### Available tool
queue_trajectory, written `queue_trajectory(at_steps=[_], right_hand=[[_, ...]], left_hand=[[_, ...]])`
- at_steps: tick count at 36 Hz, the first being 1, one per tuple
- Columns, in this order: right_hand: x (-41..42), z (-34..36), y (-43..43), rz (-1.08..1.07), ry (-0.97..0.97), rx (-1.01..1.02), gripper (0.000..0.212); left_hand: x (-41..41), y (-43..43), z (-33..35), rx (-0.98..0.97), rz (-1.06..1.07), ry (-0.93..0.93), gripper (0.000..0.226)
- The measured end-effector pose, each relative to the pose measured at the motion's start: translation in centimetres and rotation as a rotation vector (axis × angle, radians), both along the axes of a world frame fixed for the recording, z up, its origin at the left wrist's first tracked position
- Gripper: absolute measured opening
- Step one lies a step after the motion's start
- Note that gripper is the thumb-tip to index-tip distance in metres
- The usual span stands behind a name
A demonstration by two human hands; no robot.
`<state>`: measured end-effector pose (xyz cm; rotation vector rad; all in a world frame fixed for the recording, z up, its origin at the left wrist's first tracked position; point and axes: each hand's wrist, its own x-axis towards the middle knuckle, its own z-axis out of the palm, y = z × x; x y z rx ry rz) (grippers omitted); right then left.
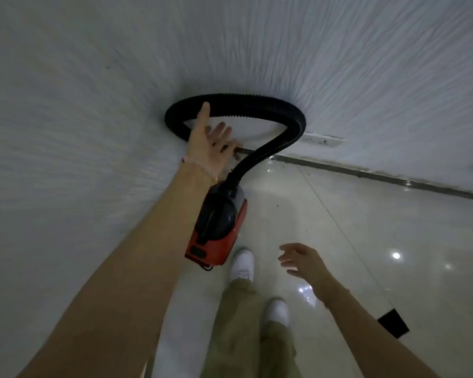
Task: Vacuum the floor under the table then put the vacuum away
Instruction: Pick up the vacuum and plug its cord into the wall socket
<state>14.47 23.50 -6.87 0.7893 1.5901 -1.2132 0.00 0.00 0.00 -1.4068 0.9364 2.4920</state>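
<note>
Khaki trousers point(243, 323) and white shoes point(242, 264) are nearest, on the glossy tile floor point(366, 255). My right hand point(303, 263) hangs just right of the front shoe, fingers loosely spread, holding nothing, prob. out for balance while I lean.

Left of that hand, past the shoe, the red/black vacuum point(219, 227) sits on the floor tight against the wall point(66, 132), directly under my left forearm. It looks parked there, so I'd judge the put-away step is about done.

Further out, my left hand point(210, 143) is wide open, thumb up, fingers splayed, gripping nothing. The fingertips may brush smth dark at the skirting, but it's too blurred to tell.

The black hose point(257, 103) loops from the vacuum's top, beyond & round to the right of that hand, with my thumb crossing in front of it. Prob. coiled by the wall to stay out of the walkway. No table in view.
</note>
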Motion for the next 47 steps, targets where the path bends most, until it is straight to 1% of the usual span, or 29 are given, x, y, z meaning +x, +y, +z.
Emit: queue_trajectory(at_steps=[1,3,5,8,10,13,15,17,18,19,21,23,24,26,28,30,31,32,33,35,36,37,39,42,43,45,47], right_hand=[[-0.3,-0.7,-0.4,0.009,0.001,-0.004,0.022],[-1.1,-1.9,-1.5,0.004,-0.02,-0.016,0.022],[-1.7,-3.3,-3.0,-0.016,-0.05,-0.049,0.021],[-2.2,-5.6,-5.5,0.005,-0.069,-0.078,0.02],[-2.4,-7.5,-7.5,0.033,-0.067,-0.081,0.027],[-2.5,-10.0,-10.9,0.059,-0.064,-0.08,0.033],[-2.5,-11.3,-13.1,0.045,-0.082,-0.109,0.035],[-2.3,-12.3,-14.7,0.055,-0.088,-0.122,0.044],[-2.2,-12.6,-15.3,0.066,-0.096,-0.116,0.051],[-2.1,-12.9,-15.8,0.067,-0.107,-0.119,0.053],[-1.9,-13.2,-16.6,0.032,-0.14,-0.166,0.044],[-1.6,-13.4,-17.3,-0.049,-0.184,-0.211,0.035],[-1.4,-13.6,-17.5,-0.097,-0.202,-0.222,0.034],[-1.2,-13.7,-17.9,-0.167,-0.224,-0.222,0.04],[-1.1,-13.6,-17.8,-0.2,-0.241,-0.22,0.04],[-1.1,-13.4,-17.5,-0.218,-0.242,-0.231,0.037],[-1.1,-13.2,-17.3,-0.22,-0.238,-0.239,0.035],[-1.1,-13.1,-17.0,-0.224,-0.233,-0.248,0.034],[-1.1,-12.8,-16.6,-0.225,-0.224,-0.251,0.035],[-1.0,-12.4,-15.6,-0.25,-0.216,-0.251,0.038],[-0.9,-12.3,-14.9,-0.258,-0.207,-0.253,0.04],[-0.7,-12.1,-14.2,-0.251,-0.193,-0.247,0.041],[-0.7,-11.3,-12.6,-0.246,-0.159,-0.236,0.039],[-1.1,-9.4,-10.2,-0.242,-0.106,-0.229,0.023],[-1.2,-8.7,-9.3,-0.243,-0.093,-0.227,0.021],[-1.4,-7.4,-7.2,-0.234,-0.065,-0.217,0.023],[-1.4,-6.6,-5.1,-0.228,-0.042,-0.189,0.028]], left_hand=[[-0.5,-0.4,-0.1,0.005,0.017,-0.015,0.059],[-1.4,-1.2,-0.5,0.002,-0.001,-0.001,0.038],[-2.2,-1.9,-1.2,0.018,-0.005,0.043,0.03],[-3.3,-2.7,-1.9,0.059,0.057,0.115,0.026],[-3.7,-2.8,-2.3,0.104,0.086,0.165,0.024],[-4.1,-2.7,-2.9,0.109,0.056,0.213,0.019],[-4.0,-2.7,-3.5,0.109,0.06,0.224,0.023],[-3.8,-2.9,-4.1,0.116,0.081,0.233,0.025],[-3.7,-3.1,-4.2,0.121,0.084,0.244,0.022],[-3.6,-3.2,-4.3,0.125,0.08,0.257,0.017],[-3.2,-3.4,-4.5,0.115,0.064,0.255,0.012],[-2.9,-3.5,-4.5,0.102,0.038,0.228,0.014],[-2.6,-3.5,-4.6,0.106,0.032,0.218,0.015],[-2.2,-3.4,-4.6,0.119,0.032,0.205,0.02],[-1.8,-3.4,-4.4,0.117,0.034,0.19,0.031],[-1.6,-3.3,-4.3,0.096,0.043,0.167,0.053],[-1.5,-3.2,-4.3,0.094,0.055,0.161,0.057],[-1.4,-3.2,-4.2,0.098,0.06,0.157,0.056],[-1.4,-3.2,-4.1,0.101,0.06,0.155,0.046],[-1.2,-3.1,-3.8,0.109,0.057,0.144,0.019],[-0.9,-3.1,-3.6,0.117,0.063,0.136,0.011],[-0.6,-3.1,-3.3,0.129,0.076,0.129,0.009],[0.3,-3.1,-3.0,0.16,0.113,0.12,0.012],[2.2,-3.3,-2.5,0.187,0.155,0.116,0.02],[3.0,-3.5,-2.3,0.186,0.161,0.115,0.023],[4.6,-4.1,-1.8,0.154,0.167,0.101,0.026],[6.4,-4.5,-1.4,0.072,0.15,0.079,0.026]])
